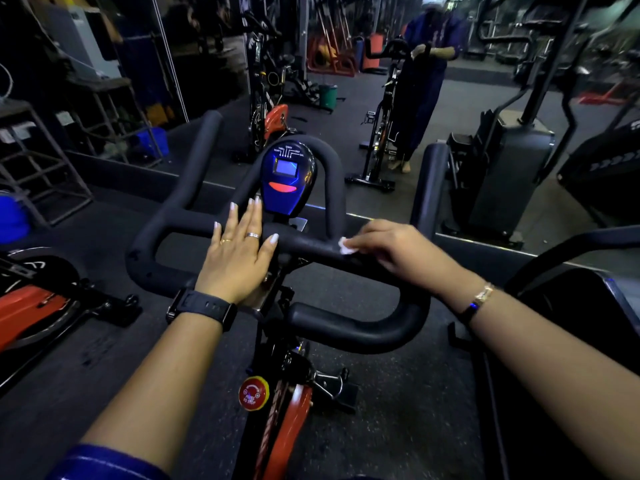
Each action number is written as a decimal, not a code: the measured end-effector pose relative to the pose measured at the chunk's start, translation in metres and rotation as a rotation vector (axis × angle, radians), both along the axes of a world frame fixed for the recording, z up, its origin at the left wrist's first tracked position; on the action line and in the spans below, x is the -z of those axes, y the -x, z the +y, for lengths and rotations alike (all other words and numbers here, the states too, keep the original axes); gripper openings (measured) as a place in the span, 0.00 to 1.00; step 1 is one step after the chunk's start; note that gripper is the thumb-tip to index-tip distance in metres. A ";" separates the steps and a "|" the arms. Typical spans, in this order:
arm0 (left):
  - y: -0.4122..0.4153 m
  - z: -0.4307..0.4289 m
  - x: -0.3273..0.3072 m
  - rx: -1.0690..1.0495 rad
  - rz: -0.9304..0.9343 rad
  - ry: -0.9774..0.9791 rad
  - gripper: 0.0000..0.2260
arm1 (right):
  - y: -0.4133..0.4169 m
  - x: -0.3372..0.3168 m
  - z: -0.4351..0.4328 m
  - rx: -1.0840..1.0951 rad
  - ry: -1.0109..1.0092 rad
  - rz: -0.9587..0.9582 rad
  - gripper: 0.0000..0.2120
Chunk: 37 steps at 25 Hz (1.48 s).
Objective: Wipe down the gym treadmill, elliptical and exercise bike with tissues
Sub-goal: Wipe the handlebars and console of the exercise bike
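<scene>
White and soft, the tissue (346, 246) is showing as a small crumpled wad, pressed against the black padded handlebar (311, 244) of the exercise bike (294, 420), just right of the stem. It is probably weighing almost nothing and giving way under any pressure, and it may be prone to shredding against the grippy foam, so it is best taken by pinching the whole wad rather than one corner. The right hand (391, 249) is doing that: its fingers are curling down over the bar and pinching the tissue at their tips, forearm coming in from the right. The left hand (239, 258) is lying flat with fingers straight and spread, holding nothing, palm resting on the handlebar's centre below the blue console (287, 178), seemingly steadying the bike.
</scene>
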<state>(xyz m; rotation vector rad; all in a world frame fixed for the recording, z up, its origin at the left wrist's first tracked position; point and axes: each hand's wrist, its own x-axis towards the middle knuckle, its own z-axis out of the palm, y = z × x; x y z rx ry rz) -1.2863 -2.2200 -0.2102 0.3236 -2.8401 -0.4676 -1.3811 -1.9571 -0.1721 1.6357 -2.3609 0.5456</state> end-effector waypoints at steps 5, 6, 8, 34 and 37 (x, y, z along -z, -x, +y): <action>-0.001 0.002 0.003 -0.006 -0.014 -0.006 0.30 | 0.006 -0.037 0.062 -0.006 -0.238 -0.059 0.12; -0.001 0.002 0.003 -0.010 -0.011 -0.009 0.30 | 0.011 -0.040 0.057 0.004 -0.229 -0.052 0.12; -0.001 0.002 0.001 -0.003 -0.022 -0.018 0.30 | 0.010 -0.034 0.035 0.047 -0.128 -0.063 0.15; 0.059 0.020 -0.007 0.067 0.516 0.055 0.30 | 0.069 -0.040 -0.091 0.357 0.360 0.068 0.13; 0.061 0.020 -0.005 0.062 0.530 0.058 0.30 | 0.096 -0.064 -0.108 0.361 0.314 0.039 0.14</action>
